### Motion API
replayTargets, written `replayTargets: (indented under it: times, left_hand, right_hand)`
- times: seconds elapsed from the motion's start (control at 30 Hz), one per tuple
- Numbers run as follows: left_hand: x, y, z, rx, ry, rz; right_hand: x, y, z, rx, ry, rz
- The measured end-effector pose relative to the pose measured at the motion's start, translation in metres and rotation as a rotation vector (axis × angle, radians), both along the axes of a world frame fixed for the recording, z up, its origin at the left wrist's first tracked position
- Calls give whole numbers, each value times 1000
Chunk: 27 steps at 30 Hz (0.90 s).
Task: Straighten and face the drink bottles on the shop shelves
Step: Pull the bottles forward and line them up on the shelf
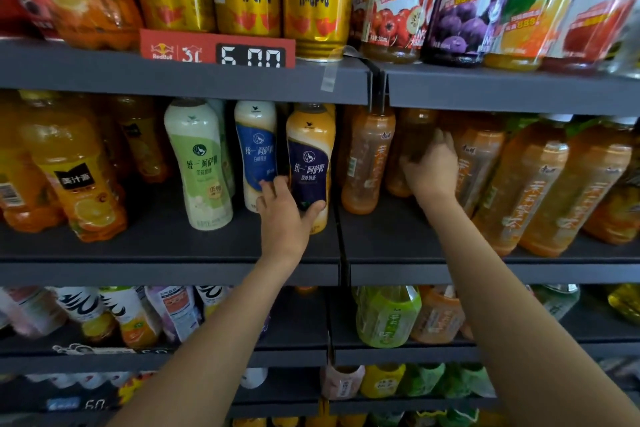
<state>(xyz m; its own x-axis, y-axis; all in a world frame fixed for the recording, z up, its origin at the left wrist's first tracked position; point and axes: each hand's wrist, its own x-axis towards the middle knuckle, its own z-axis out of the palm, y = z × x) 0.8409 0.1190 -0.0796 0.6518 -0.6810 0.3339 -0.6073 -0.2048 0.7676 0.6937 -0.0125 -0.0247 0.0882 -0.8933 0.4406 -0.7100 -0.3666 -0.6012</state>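
The left hand [284, 215] grips the lower body of a yellow plastic milk-tea bottle with a dark navy label [310, 163], thumb at its 3 o'clock side and fingers at 9 o'clock, on the dark grey middle shelf [166, 243]. Just beside it at 9 o'clock stand a cream bottle with a blue label [254, 146] and a white bottle with a pale green label [201, 163]. The right hand [433, 166] reaches deep between amber tea bottles with orange labels [369, 159], fingers curled round a rear amber bottle [412, 146]. At 12 o'clock, gold energy-drink cans [317, 0] sit above a red price tag reading 6.00 [218, 48]. Orange juice bottles [76, 177] crowd the shelf at 9 o'clock.
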Motion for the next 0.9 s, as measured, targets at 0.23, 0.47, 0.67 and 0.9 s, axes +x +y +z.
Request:
replayTargets:
  times: [0.23, 0.47, 0.67, 0.9]
  left_hand:
    - [0, -1, 0, 2, -14, 6]
    - [2, -2, -2, -11, -23, -5]
    - [1, -1, 0, 4, -3, -11]
    - [1, -1, 1, 15, -6, -9]
  right_hand:
    - [30, -20, 12, 7, -1, -107]
    - [45, -19, 7, 77, -94, -236]
    - [31, -19, 3, 128, -258, -199]
    - [19, 11, 0, 46, -202, -185]
